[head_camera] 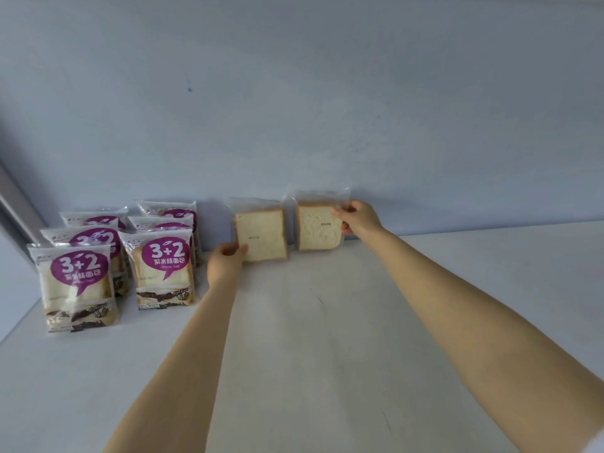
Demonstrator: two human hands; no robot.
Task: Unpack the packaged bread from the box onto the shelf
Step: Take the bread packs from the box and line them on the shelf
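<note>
The shelf [327, 322] is smooth, matt white, faintly scuffed. The wall [294, 93] is matt pale paint. One bread bag [261, 237] and the other bag [317, 227] are clear, thin plastic. The printed packets [163, 263] are glossy plastic film.

Head view of a white shelf [327, 338] backed by a pale blue wall [294, 93]. Both bare forearms reach forward. The left hand [225, 261] pinches the lower left corner of a clear-wrapped bread packet [261, 235], which stands upright against the wall. The right hand [358, 217] grips the right edge of a second clear-wrapped packet [317, 227], also upright at the wall, just beside the first but apart from it. To the left stands a group of printed bread packets [163, 266] with purple "3+2" labels, set upright in two rows running from front to back. A grey frame edge [16, 204] shows at far left.
</note>
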